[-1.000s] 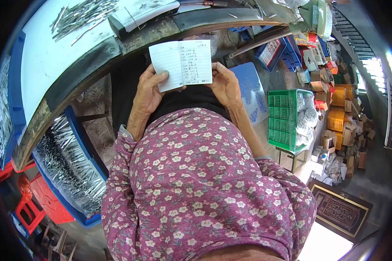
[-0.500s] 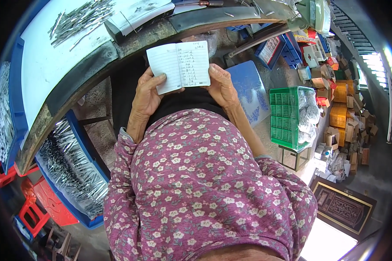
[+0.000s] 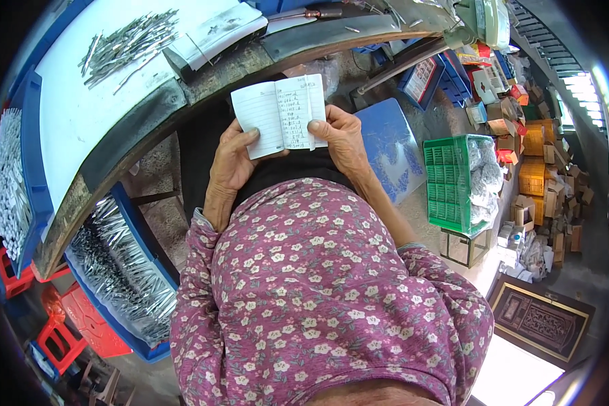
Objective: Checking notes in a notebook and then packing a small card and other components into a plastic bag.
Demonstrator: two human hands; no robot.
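A small open notebook with lined pages lies spread between my two hands, above my lap. Handwriting covers its right page; the left page looks mostly blank. My left hand grips the left page's lower edge, thumb on top and fingers behind. At the right side, my right hand holds the notebook with its thumb pressed on the page. A narrow strip of the right page stands up there, as if the leaf is partly lifted. The fingers behind the cover are mostly hidden.
A workbench curves ahead, bearing a pile of thin metal rods and a screwdriver. Blue bins of metal parts stand at left, near red stools. On the right are a blue stool and a green crate.
My right thumb has moved inward onto the right page, and the leaf's edge has lifted and bent. The notebook sits slightly lower in view.
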